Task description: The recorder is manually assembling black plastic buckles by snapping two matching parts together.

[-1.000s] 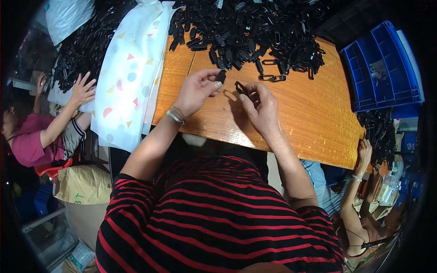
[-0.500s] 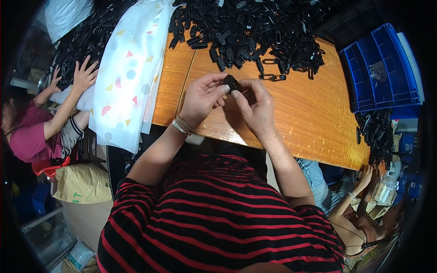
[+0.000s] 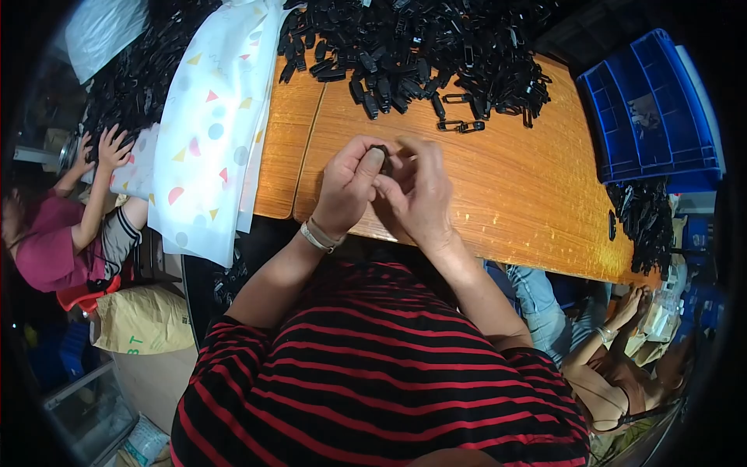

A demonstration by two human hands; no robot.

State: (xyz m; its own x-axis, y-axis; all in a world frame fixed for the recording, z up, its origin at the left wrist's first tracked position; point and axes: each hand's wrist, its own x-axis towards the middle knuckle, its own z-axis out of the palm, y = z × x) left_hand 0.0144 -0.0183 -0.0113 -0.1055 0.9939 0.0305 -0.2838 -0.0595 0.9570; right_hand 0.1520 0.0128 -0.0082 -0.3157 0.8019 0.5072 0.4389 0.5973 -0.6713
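Drawn together now, your left hand (image 3: 348, 187) pinching a black part (image 3: 380, 148) above the worktop (image 3: 513, 198) near its front edge, right hand (image 3: 422, 194) grip unclear, blue crate (image 3: 618, 109) by right edge, black pieces (image 3: 436, 54) heaped along far edge

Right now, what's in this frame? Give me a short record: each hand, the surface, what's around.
Left hand: pinching a small black piece between thumb and fingers
Right hand: beside the left fingertips; whether it holds anything is hidden
Surface: wooden table
Beyond hands: heap of black pieces
Left side: white patterned sheet; person in maroon top
Right side: blue crate; another person, lower right
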